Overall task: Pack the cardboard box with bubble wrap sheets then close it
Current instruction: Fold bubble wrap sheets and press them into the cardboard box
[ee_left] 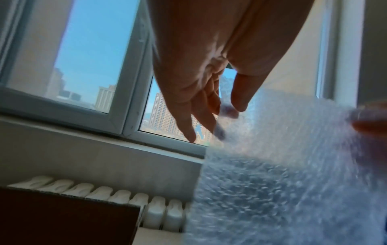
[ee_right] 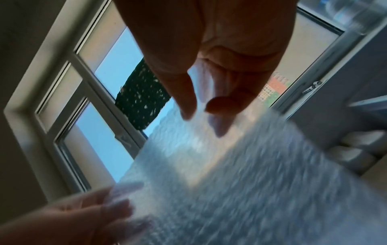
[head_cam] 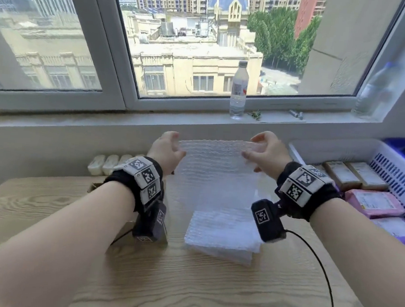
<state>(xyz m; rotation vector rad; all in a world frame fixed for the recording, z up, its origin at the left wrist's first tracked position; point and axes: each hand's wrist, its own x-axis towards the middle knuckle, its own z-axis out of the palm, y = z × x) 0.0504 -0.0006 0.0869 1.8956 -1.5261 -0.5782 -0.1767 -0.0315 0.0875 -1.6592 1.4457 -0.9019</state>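
Item: clear bubble wrap sheet (head_cam: 214,164), rectangular, translucent. Held up in the air above the pale wood-grain table (head_cam: 185,286), in front of the window sill. It hangs roughly upright, long axis running top to bottom, top edge level between the hands, broad face toward the person; the lower end trails down toward the stack below.

Item: left hand (head_cam: 166,150). Pinches the sheet's upper left corner; the wrist view shows the thumb on one face and the fingers (ee_left: 188,126) on the other.

Item: right hand (head_cam: 266,151). Pinches the upper right corner, thumb and fingers lightly curled round the edge.

Item: stack of folded clear bubble wrap sheets (head_cam: 223,236). Lies flat on the table under the raised sheet, between the two forearms.

Item: brown cardboard box (ee_left: 69,217). Only a dark wall and rim show, in the left wrist view, below and to the left of the left hand. Whether it holds anything cannot be told.

Item: row of small white bottles (head_cam: 110,163), against the wall behind the table.

Item: clear plastic water bottle (head_cam: 238,90), upright on the sill.

Item: white slotted plastic basket (head_cam: 395,175), right of the table, holding packets.

Risk, as a judgement: the sheet is limp and light; carried sideways to the box it may fold on itself or snag the rim, and a corner pinch could slip.
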